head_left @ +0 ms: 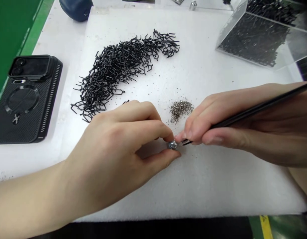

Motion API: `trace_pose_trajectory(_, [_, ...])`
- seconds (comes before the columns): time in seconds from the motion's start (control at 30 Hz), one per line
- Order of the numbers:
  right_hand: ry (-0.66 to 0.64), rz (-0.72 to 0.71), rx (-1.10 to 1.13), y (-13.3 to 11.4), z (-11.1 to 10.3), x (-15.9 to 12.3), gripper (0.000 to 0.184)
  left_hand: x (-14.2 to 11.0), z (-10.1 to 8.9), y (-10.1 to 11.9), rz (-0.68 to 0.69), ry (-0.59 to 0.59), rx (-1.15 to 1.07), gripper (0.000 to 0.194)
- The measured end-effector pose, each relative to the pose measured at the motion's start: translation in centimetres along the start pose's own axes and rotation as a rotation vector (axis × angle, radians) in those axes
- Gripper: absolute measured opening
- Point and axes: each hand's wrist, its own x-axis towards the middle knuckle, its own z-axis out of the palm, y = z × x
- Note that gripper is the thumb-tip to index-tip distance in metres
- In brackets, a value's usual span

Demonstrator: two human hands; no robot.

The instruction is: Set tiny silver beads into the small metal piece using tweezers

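Between the thumb and index finger of my left hand (118,149) is a small shiny metal part (172,144), round at the end that shows. My right hand (225,122) is closed around black tweezers (255,108), whose tips point left at the metal part; whether they touch it I cannot tell. Just above the fingers lies a small heap of tiny brassy metal pieces (180,109). Farther back, a long curved pile of black forked pieces (118,66) spreads over the white foam sheet (205,189).
A clear plastic box (223,41) with many black pieces stands at the back right. On the left lies a black phone in a case (24,103). A dark blue rounded object (76,8) and a small metal piece (193,5) are along the far edge.
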Motion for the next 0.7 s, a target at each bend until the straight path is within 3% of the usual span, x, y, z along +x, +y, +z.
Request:
trace_pose_trajectory(0.53, [0.024, 0.042, -0.030, 0.15, 0.10, -0.65, 0.007, -0.04, -0.30, 0.43, -0.021, -0.005, -0.006, 0.007])
trace_pose_trajectory(0.7, [0.054, -0.006, -0.069, 0.01, -0.07, -0.63, 0.021, -0.29, -0.16, 0.29, -0.031, -0.009, -0.007, 0.008])
